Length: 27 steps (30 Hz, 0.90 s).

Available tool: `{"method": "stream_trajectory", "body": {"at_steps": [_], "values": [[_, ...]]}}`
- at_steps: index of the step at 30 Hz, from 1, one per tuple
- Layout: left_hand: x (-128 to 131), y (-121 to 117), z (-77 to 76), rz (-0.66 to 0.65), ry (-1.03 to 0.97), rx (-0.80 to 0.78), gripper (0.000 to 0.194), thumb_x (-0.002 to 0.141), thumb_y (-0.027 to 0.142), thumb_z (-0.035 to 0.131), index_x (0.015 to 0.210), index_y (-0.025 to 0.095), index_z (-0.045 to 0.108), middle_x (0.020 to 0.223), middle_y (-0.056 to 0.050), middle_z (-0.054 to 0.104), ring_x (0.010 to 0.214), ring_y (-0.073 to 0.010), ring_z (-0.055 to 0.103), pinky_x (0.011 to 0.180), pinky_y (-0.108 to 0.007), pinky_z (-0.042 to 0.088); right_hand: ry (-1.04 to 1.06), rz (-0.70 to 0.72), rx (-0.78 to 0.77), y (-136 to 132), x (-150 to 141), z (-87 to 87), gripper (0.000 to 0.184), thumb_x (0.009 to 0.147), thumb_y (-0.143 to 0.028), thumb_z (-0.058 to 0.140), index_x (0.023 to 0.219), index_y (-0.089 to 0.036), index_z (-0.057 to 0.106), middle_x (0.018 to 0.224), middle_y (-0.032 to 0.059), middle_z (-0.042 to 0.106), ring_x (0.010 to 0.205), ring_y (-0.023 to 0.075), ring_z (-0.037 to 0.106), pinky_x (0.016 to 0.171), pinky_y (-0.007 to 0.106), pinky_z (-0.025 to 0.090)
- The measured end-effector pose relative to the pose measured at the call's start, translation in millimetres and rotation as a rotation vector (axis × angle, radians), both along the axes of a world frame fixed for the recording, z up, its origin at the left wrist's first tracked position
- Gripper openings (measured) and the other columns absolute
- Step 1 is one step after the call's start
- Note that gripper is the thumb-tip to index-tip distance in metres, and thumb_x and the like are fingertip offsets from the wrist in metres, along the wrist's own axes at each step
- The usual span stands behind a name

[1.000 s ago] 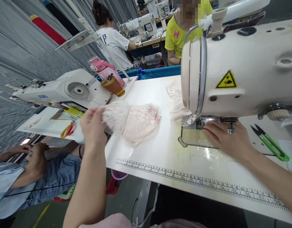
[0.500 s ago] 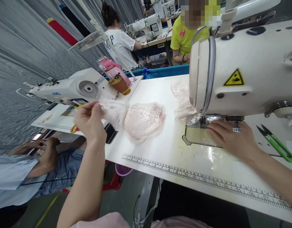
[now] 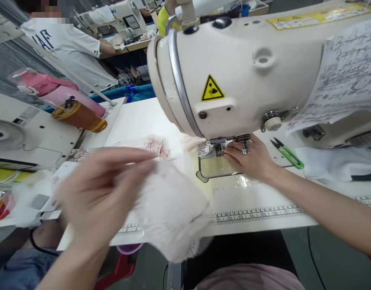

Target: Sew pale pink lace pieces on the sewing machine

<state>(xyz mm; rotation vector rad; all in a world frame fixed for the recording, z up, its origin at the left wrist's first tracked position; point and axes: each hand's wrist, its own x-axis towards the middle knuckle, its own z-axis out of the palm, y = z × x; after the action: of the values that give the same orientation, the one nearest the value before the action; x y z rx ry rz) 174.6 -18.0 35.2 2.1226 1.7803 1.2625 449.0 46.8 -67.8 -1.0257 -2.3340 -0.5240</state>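
While a pale cloth is held up by the left hand, to the left of the machine and nearer the wearer, the foot beneath the machine is attended by the right hand. The cloth is pinched at its upper corner between thumb and forefinger of the left hand, and is left to hang across the near edge of the table. Its outline is blurred, so its exact edges cannot be made out. The fingers of the right hand are bent close beside the foot, on its right; whether anything is gripped by them cannot be told, as the fingertips are partly hidden. Some lace is seen at the left side of the foot, and a red-threaded piece is laid farther left of the machine. Green snips are set down to the right of the foot.

The step in hand is judged to be the handling of a loose piece beside lace placed at the foot. For the next move, a steady pinch, a flattened cloth and an edge brought squarely toward the foot seem to be called for, with fingertips kept clear of the needle area.
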Motion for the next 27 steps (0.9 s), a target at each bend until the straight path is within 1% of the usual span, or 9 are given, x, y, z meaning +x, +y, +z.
{"method": "stream_trajectory", "body": {"at_steps": [2,4,7,9,11,15,20,23,27], "values": [[31.3,20.0,-21.1,-0.211,0.006,-0.269,0.010,0.086,0.028,0.061,0.093,0.029,0.067,0.080,0.003,0.068,0.045,-0.0078,0.048,0.038,-0.022,0.036,-0.001,-0.005,-0.001,0.9,0.5,-0.7,0.023,0.093,-0.023,0.046,0.088,-0.020,0.068,0.082,-0.0002,0.072,0.073,0.0155,0.059,0.082,0.033,0.041],[48.5,35.5,-42.0,-0.294,0.182,-0.383,0.019,0.089,0.027,0.055,0.105,0.026,0.065,0.086,0.001,0.071,0.044,-0.0084,0.049,0.039,-0.024,0.039,0.002,-0.014,-0.017,2.3,1.3,-1.3,0.022,0.093,-0.021,0.046,0.091,-0.021,0.068,0.080,-0.0007,0.072,0.075,0.0158,0.060,0.084,0.033,0.040],[56.9,38.0,-63.6,-0.238,0.526,-0.165,0.023,0.091,0.024,0.051,0.110,0.019,0.064,0.101,-0.007,0.071,0.072,-0.0196,0.066,0.057,-0.033,0.053,0.035,-0.014,-0.056,2.7,1.7,-1.2,0.023,0.090,-0.014,0.046,0.096,-0.022,0.067,0.083,-0.0009,0.072,0.079,0.0160,0.060,0.083,0.033,0.040],[60.0,26.8,-71.0,-0.316,0.629,0.001,0.022,0.092,0.021,0.050,0.107,0.016,0.065,0.106,-0.010,0.070,0.093,-0.0243,0.066,0.074,-0.039,0.056,0.055,0.001,-0.083,0.9,0.5,-0.2,0.027,0.087,-0.007,0.046,0.098,-0.022,0.067,0.083,-0.0005,0.071,0.078,0.0157,0.059,0.080,0.031,0.039],[64.5,12.7,-76.1,-0.446,0.676,0.074,0.024,0.092,0.020,0.051,0.112,0.012,0.063,0.112,-0.012,0.069,0.105,-0.0253,0.064,0.084,-0.039,0.056,0.033,0.040,-0.103,-2.5,-1.8,1.2,0.031,0.084,-0.002,0.045,0.095,-0.021,0.066,0.086,-0.0008,0.071,0.077,0.0145,0.059,0.077,0.030,0.038],[72.7,1.2,-87.6,-0.494,0.753,0.095,0.039,0.092,0.025,0.052,0.125,0.005,0.055,0.127,-0.018,0.060,0.120,-0.0290,0.056,0.095,-0.041,0.054,-0.053,0.103,-0.059,-8.9,-6.1,2.0,0.032,0.087,-0.003,0.043,0.093,-0.023,0.067,0.094,-0.0051,0.070,0.077,0.0120,0.057,0.077,0.030,0.036],[71.8,20.3,-96.4,-0.500,0.738,0.102,0.041,0.094,0.026,0.049,0.129,0.004,0.052,0.130,-0.018,0.057,0.125,-0.0293,0.052,0.098,-0.042,0.053,-0.078,0.027,-0.058,-9.3,-4.6,-2.1,0.032,0.089,-0.003,0.042,0.100,-0.021,0.067,0.101,-0.0031,0.071,0.081,0.0133,0.059,0.078,0.032,0.036],[67.8,31.5,-98.0,-0.504,0.714,0.101,0.040,0.094,0.026,0.049,0.129,0.005,0.052,0.131,-0.017,0.056,0.127,-0.0293,0.049,0.100,-0.042,0.052,-0.069,-0.016,-0.143,-7.9,-4.2,-5.1,0.032,0.091,-0.007,0.043,0.110,-0.021,0.063,0.111,0.0005,0.069,0.086,0.0159,0.061,0.073,0.033,0.038],[63.5,39.5,-99.4,-0.520,0.671,0.091,0.039,0.095,0.028,0.047,0.128,0.008,0.054,0.131,-0.013,0.057,0.127,-0.0273,0.049,0.104,-0.043,0.048,-0.010,-0.073,-0.342,-4.4,-9.1,-6.5,0.027,0.094,-0.020,0.046,0.115,-0.025,0.061,0.100,0.0033,0.070,0.084,0.0172,0.061,0.070,0.032,0.043]]}}
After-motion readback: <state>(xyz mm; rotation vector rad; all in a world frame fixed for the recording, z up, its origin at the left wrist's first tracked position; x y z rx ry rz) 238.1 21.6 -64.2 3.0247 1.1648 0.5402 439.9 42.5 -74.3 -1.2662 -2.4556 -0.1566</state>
